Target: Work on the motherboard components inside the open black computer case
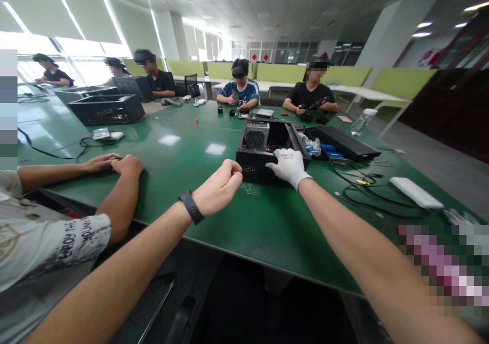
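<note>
A black computer case [267, 173] lies open side up on the green table, with a grey power supply [256, 136] inside at its left. My right hand [287, 165], in a white glove, grips the near wall of the case, thumb in front and fingers over the upper edge. My left hand [223, 183] is bare, with a black band [191, 207] on its wrist. Its fingers are curled together in a pinch by the case's near left corner. Whatever they may hold is hidden, and I cannot tell whether they touch the case.
A co-worker's hands [124, 164] rest on the green table [171, 181] at left. Cables [355, 193], a white power strip [415, 192], a black panel [346, 142] and a bottle [362, 122] lie or stand right. Another case [107, 109] stands far left. Several people sit opposite.
</note>
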Tool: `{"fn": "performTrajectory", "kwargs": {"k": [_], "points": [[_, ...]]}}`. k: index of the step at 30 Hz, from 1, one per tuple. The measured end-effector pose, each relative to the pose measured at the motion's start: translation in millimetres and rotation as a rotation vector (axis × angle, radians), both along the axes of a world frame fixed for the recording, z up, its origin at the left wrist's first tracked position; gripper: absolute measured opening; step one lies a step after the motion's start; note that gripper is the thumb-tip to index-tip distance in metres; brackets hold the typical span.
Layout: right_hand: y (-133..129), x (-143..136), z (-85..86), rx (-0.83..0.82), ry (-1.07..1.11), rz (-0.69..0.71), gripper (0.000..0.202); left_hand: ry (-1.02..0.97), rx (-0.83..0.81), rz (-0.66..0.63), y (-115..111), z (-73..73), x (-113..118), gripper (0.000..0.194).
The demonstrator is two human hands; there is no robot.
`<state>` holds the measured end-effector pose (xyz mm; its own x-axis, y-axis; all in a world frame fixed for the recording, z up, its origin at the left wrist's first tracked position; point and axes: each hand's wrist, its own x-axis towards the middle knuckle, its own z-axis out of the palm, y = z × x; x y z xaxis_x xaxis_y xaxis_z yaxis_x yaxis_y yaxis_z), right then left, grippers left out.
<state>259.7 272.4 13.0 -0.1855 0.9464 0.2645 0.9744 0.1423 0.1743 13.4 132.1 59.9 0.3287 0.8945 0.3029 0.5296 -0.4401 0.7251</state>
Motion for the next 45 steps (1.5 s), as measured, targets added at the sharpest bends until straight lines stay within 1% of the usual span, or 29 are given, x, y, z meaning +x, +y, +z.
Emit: {"fn": "performTrajectory", "kwargs": {"k": [5, 8, 11, 16, 18, 21, 24, 27, 29, 31, 34, 36, 39, 45], "points": [[-58.7, 2.5, -4.2, 0.030, 0.005, 0.028, 0.048, 0.014, 0.035, 0.013, 5.5, 7.3, 19.2, 0.034], [-92.3, 3.6, -3.9, 0.045, 0.004, 0.043, 0.047, 0.080, 0.064, 0.030, 8.4, 11.4, 29.8, 0.039], [-122.3, 4.4, -2.4, 0.051, 0.003, 0.049, 0.046, 0.245, 0.128, 0.022, 12.3, 12.8, 38.5, 0.039], [-168.2, 4.8, -0.3, 0.057, 0.012, 0.050, 0.042, 0.552, 0.186, -0.065, 25.5, 7.9, 55.5, 0.037], [-186.7, 5.1, 0.4, 0.060, 0.017, 0.055, 0.040, 0.635, 0.159, -0.075, 31.9, 5.3, 64.7, 0.037], [-213.8, 6.1, 1.0, 0.057, 0.024, 0.065, 0.036, 0.795, 0.078, -0.057, 40.2, 3.2, 81.7, 0.038], [-238.4, 7.6, 0.6, 0.051, 0.036, 0.073, 0.033, 1.016, 0.006, -0.112, 46.5, 1.9, 101.8, 0.030], [-259.6, 9.1, 0.1, 0.047, 0.064, 0.085, 0.031, 1.184, -0.036, -0.158, 52.1, -3.5, 121.7, 0.033], [-272.0, 9.8, 0.1, 0.038, 0.085, 0.085, 0.029, 1.244, -0.075, -0.152, 56.4, -11.3, 132.6, 0.042], [-282.7, 10.3, 0.2, 0.023, 0.107, 0.085, 0.026, 1.270, -0.124, -0.155, 61.1, -22.1, 140.2, 0.049], [-293.8, 10.3, 0.0, 0.003, 0.139, 0.083, 0.023, 1.295, -0.178, -0.184, 66.5, -38.8, 144.6, 0.053], [-297.1, 10.1, -0.2, -0.004, 0.154, 0.083, 0.023, 1.310, -0.174, -0.212, 67.6, -46.4, 144.4, 0.055], [-297.6, 9.7, 0.2, -0.006, 0.159, 0.086, 0.022, 1.312, -0.146, -0.234, 66.4, -50.8, 143.4, 0.057], [-296.2, 9.3, 0.8, 0.000, 0.153, 0.087, 0.022, 1.368, -0.171, -0.217, 67.6, -53.5, 143.7, 0.062]]}}
